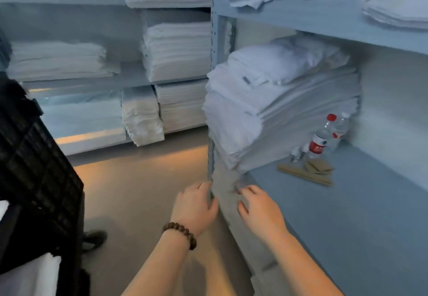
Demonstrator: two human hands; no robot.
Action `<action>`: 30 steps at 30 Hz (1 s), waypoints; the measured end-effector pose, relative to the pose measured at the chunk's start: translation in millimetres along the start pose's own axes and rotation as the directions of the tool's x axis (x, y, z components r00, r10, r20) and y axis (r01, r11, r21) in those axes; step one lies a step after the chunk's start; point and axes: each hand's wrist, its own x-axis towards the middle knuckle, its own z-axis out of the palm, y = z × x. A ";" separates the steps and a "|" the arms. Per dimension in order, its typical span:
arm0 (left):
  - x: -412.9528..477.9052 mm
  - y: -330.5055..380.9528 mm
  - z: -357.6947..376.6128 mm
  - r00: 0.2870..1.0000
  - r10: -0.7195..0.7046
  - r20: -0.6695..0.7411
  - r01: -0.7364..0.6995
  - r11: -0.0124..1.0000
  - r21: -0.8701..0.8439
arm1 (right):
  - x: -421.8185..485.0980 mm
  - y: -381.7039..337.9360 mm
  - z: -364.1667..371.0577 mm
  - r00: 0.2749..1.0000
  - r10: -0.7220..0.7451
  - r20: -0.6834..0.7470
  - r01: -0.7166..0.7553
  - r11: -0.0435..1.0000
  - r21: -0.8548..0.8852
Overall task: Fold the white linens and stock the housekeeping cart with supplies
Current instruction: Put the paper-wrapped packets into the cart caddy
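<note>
Left hand [195,207], right hand [260,210] below one linen stack [266,110]; two bottles [320,139] beside it.

The folded linens [266,110] stacked on the shelf [347,203] are plain white, one bearing a small dark blue tag [247,79], and the shelf's boards and upright are a flat pale blue-grey. The clear bottle [320,140] has a red cap and a red label with white marks, and the paper packets [310,171] beside it are tan-brown. The crate [34,156] is black with an open square lattice, the bracelet [180,234] is of dark brown beads, and the floor [139,191] is grey with a warm orange sheen.
</note>
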 end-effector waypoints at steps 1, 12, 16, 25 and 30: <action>-2.1 15.6 9.2 0.999 0.028 0.019 -0.027 0.999 -0.019 | -13.3 16.3 -4.8 0.999 0.038 0.001 -0.038 0.999 -0.007; -27.9 159.4 85.0 0.936 0.311 0.163 -0.300 0.950 -0.090 | -131.6 138.2 -46.9 0.936 0.351 -0.019 -0.351 0.936 0.015; -21.3 191.8 100.4 0.907 0.368 0.206 -0.359 0.930 -0.080 | -148.9 161.0 -52.3 0.911 0.411 -0.038 -0.409 0.911 0.059; 31.0 220.2 123.7 0.850 0.443 0.287 -0.433 0.896 -0.100 | -111.7 201.3 -52.1 0.881 0.472 -0.037 -0.468 0.880 0.081; 94.1 210.0 138.7 0.819 0.429 0.382 -0.434 0.897 -0.076 | -56.6 215.2 -34.2 0.862 0.496 -0.098 -0.488 0.867 0.100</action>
